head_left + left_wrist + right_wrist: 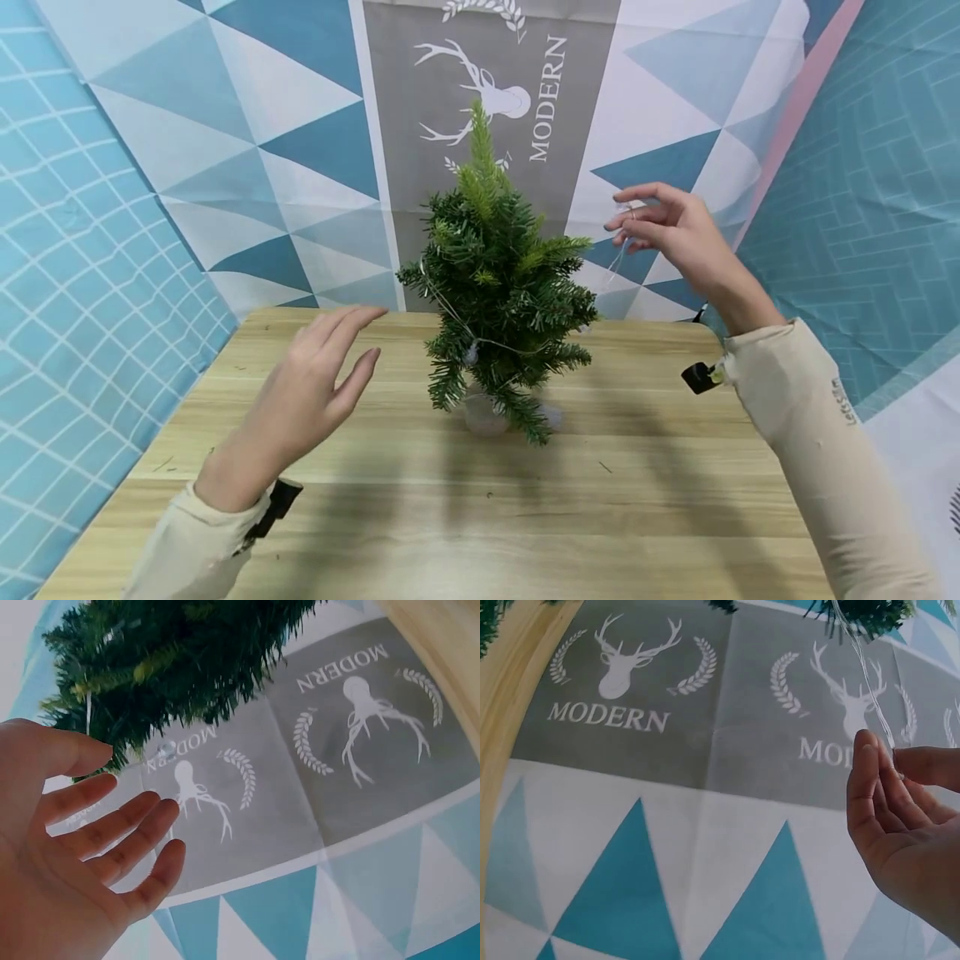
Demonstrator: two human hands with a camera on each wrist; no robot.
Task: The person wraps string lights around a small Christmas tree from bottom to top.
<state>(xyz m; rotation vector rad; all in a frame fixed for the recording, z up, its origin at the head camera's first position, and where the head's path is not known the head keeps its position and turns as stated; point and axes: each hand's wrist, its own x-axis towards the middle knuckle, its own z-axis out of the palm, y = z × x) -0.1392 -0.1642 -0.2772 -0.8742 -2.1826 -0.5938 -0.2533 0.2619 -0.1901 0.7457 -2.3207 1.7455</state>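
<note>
A small artificial Christmas tree stands upright on the wooden table, dark green with lighter tips. Round its branches runs a thin clear string of lights, with a small clear bulb at the lower front. My right hand, raised to the right of the tree, pinches the string between thumb and fingers; in the right wrist view the string of lights runs from the branches down to the fingertips. My left hand is held to the left of the tree, apart from it, its fingers loosely extended and holding nothing.
The wooden table carries a few tiny dark scraps. A pale translucent object lies beside the tree's base. Behind stands a patterned cloth backdrop with triangles and a deer print; blue tiled-pattern cloth hangs at the left.
</note>
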